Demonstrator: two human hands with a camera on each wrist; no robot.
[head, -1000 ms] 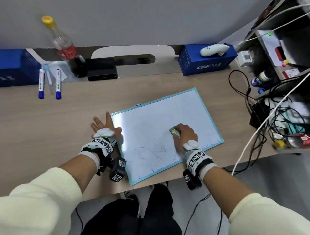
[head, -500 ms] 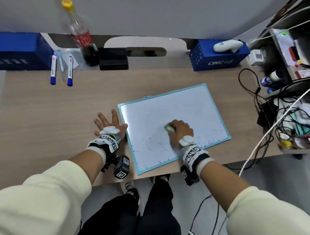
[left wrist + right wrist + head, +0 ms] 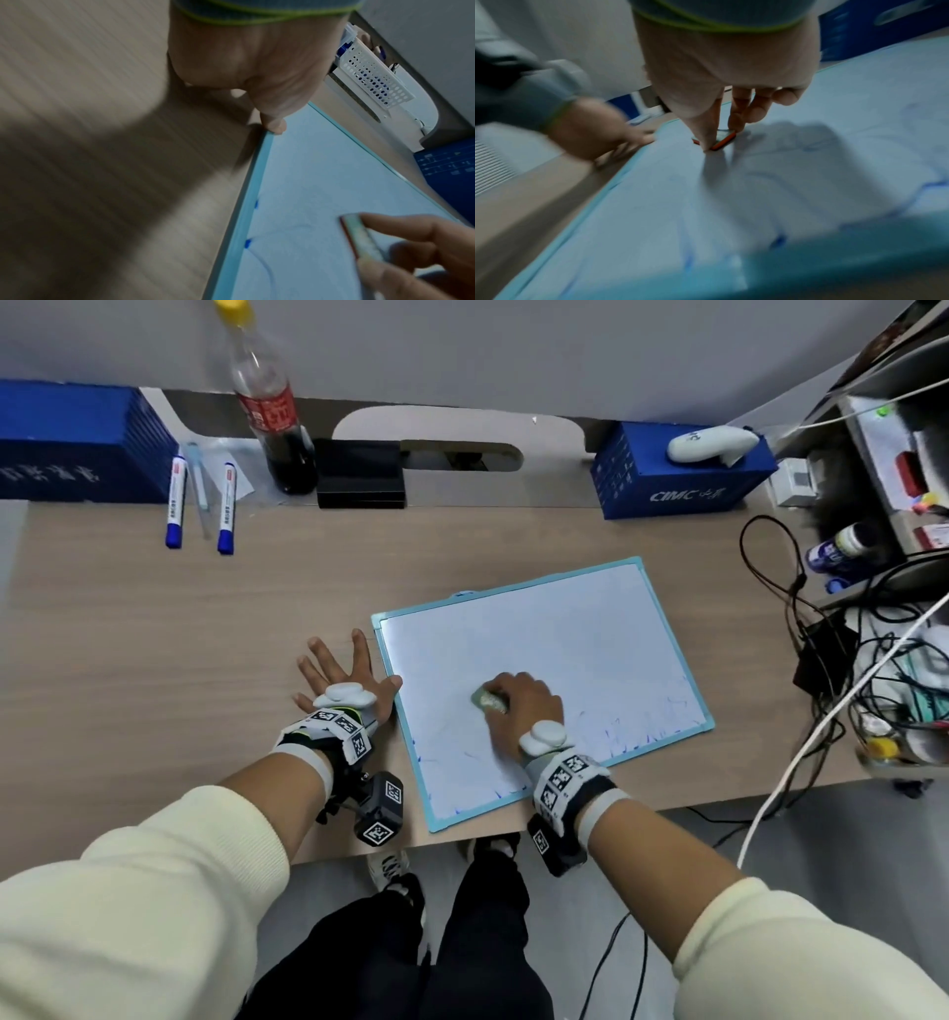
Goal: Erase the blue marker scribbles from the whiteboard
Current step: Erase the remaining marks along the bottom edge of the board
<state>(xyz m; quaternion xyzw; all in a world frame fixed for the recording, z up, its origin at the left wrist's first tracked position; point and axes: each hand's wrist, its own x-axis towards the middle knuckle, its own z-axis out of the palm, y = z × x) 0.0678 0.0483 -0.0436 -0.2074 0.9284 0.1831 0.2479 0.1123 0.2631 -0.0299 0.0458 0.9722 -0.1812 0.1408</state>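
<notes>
A whiteboard (image 3: 565, 649) with a light-blue frame lies tilted on the wooden desk. Blue marker scribbles (image 3: 637, 729) line its near edge, with faint traces at the lower left (image 3: 259, 261). My right hand (image 3: 518, 706) pinches a small flat eraser (image 3: 488, 701) with an orange underside (image 3: 722, 143) and presses it onto the board's middle. My left hand (image 3: 344, 675) lies flat on the desk with fingers spread; its thumb (image 3: 273, 123) touches the board's left frame.
Two blue markers (image 3: 175, 503) lie at the back left beside a cola bottle (image 3: 272, 403) and a black box (image 3: 359, 474). A blue carton (image 3: 678, 480) stands at the back right. Tangled cables (image 3: 832, 670) crowd the desk's right end.
My right hand has slid the eraser leftward across the board's middle, and the faint scribbles in the lower left have thinned. The left hand has stayed at the left frame.
</notes>
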